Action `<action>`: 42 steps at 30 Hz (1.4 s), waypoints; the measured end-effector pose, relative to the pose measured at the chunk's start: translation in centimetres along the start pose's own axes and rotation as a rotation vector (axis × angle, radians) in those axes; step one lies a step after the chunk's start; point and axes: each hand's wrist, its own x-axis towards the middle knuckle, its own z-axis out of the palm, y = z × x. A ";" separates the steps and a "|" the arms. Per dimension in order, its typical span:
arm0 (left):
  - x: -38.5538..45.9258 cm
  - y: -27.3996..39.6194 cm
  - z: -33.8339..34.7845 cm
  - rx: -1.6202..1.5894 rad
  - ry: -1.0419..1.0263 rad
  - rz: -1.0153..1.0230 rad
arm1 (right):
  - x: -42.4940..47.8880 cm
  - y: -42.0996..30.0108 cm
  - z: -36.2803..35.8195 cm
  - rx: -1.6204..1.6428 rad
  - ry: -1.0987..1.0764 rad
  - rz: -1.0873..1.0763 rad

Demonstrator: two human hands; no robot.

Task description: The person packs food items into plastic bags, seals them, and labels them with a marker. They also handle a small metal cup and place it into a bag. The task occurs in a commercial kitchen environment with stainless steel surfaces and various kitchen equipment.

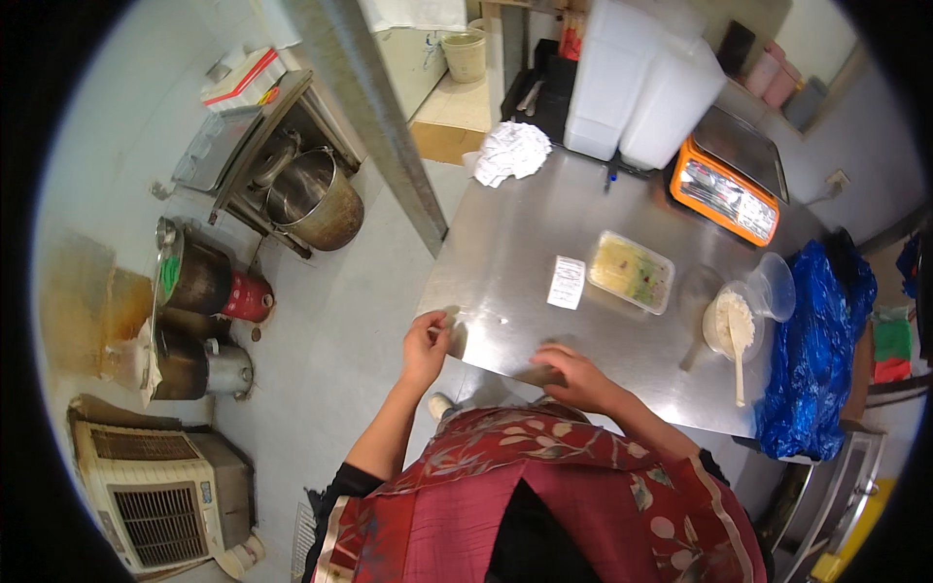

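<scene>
My left hand [427, 351] hovers at the left front corner of the stainless steel table [510, 218], its fingers loosely curled with nothing visible in them. Over the front edge, my right hand [579, 375] is held with the fingers bent and apart, also empty. Beyond it on the steel lies a small printed paper slip [566, 282]. Right beside the slip is a clear plastic container [631, 272] of yellow and green food. Farther right, a plastic tub [721, 331] holds white powder, with a pale spoon [738, 364] standing in it.
A clear plastic cup [771, 287] and blue plastic bags [813, 357] line the right side. At the back are an orange scale [723, 191], white plastic containers [619, 80] and crumpled white paper [512, 153]. A metal post [375, 109] rises at the table's left. Pots [317, 200] stand beyond.
</scene>
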 end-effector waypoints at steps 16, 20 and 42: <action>-3.8 -5.8 -34.4 -1.703 0.180 -0.591 | 28.0 -15.3 35.8 -0.145 -0.389 -0.807; -2.1 -11.0 -45.6 -1.307 0.552 -0.174 | 31.3 -6.1 36.6 -0.249 -0.642 -0.187; -10.6 -34.5 -108.2 0.273 1.733 -0.413 | 62.4 -15.9 63.9 -0.147 -0.580 -0.151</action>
